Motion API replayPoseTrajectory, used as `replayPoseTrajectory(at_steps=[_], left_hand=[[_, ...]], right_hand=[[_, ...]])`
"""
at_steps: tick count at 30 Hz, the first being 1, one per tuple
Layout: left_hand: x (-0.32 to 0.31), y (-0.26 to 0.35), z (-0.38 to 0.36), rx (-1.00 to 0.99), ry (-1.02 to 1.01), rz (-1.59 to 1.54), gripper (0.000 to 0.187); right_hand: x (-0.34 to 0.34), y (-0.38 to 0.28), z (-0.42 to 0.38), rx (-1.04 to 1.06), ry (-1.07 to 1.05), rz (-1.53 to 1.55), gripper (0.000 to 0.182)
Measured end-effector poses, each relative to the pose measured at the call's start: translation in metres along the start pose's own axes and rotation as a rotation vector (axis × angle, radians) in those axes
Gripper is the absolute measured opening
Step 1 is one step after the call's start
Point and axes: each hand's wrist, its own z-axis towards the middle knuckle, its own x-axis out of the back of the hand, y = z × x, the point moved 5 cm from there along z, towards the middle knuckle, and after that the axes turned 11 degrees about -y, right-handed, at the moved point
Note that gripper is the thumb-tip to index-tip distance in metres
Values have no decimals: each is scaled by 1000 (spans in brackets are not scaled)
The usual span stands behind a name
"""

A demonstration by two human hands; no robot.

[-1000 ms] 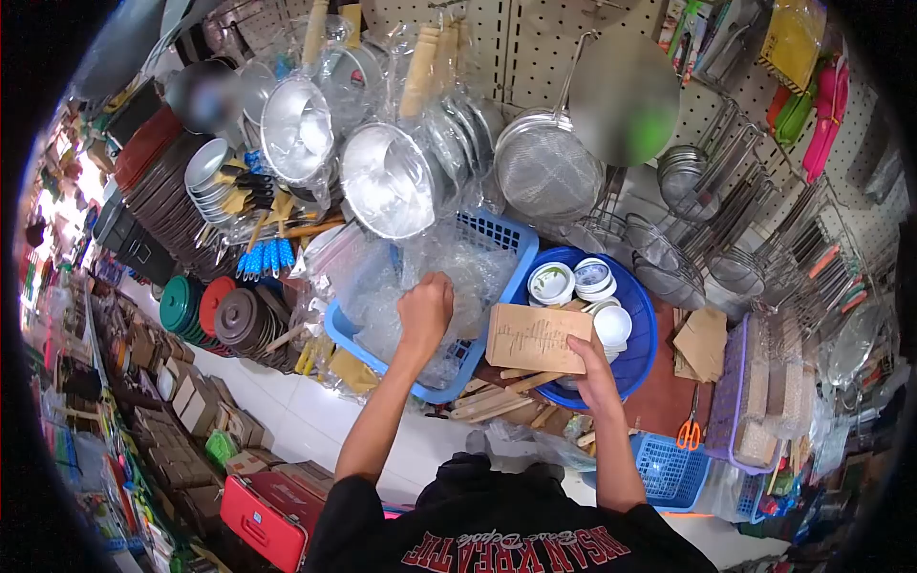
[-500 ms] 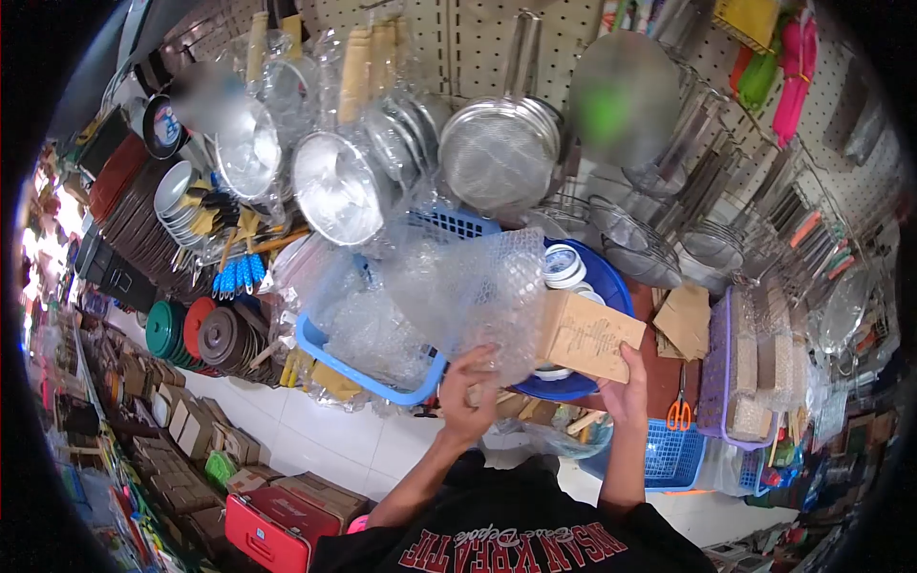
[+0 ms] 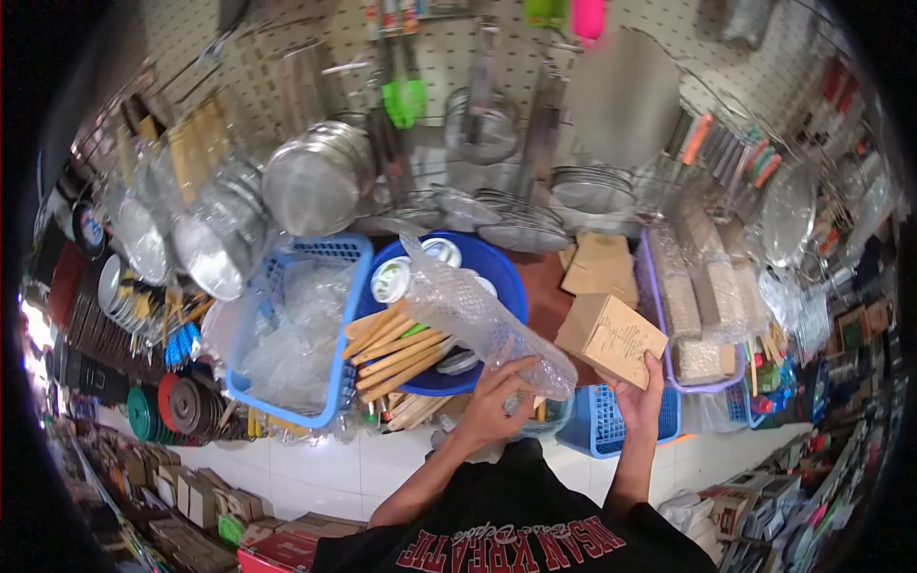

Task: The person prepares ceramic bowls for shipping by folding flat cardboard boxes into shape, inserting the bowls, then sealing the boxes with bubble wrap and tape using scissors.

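My left hand (image 3: 500,399) is closed on the end of a crumpled sheet of bubble wrap (image 3: 473,315), which stretches up and left over a round blue basin (image 3: 514,286). In my right hand (image 3: 638,393) is a small brown cardboard box (image 3: 626,342) with printing on one face, gripped by its lower right corner. The box and the bubble wrap are apart. White round containers (image 3: 392,280) and several wooden-handled items (image 3: 406,353) lie in or over the basin, partly hidden by the wrap.
A light blue basket (image 3: 330,406) with clear plastic wrapping stands at the left. Flat cardboard pieces (image 3: 600,265) lie behind the box. A purple basket (image 3: 654,315) holds several bubble-wrapped boxes at the right. Strainers (image 3: 320,177) hang from the pegboard. Below is another blue basket (image 3: 607,420).
My view has turned to the right. The bubble wrap has swung from over the light blue basket to over the basin, and the wooden handles now show. The box stays in my right hand.
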Motion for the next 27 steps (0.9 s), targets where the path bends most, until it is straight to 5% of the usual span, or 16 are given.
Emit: replayPoseTrajectory(at_steps=[10, 15, 27], left_hand=[[-136, -47, 45, 78, -445, 245, 25], [-187, -95, 48, 132, -647, 277, 29], [-205, -173, 23, 542, -507, 94, 35]], right_hand=[[117, -43, -32, 102, 227, -144, 54], [114, -41, -23, 41, 118, -138, 58], [173, 66, 40, -288, -19, -125, 55]])
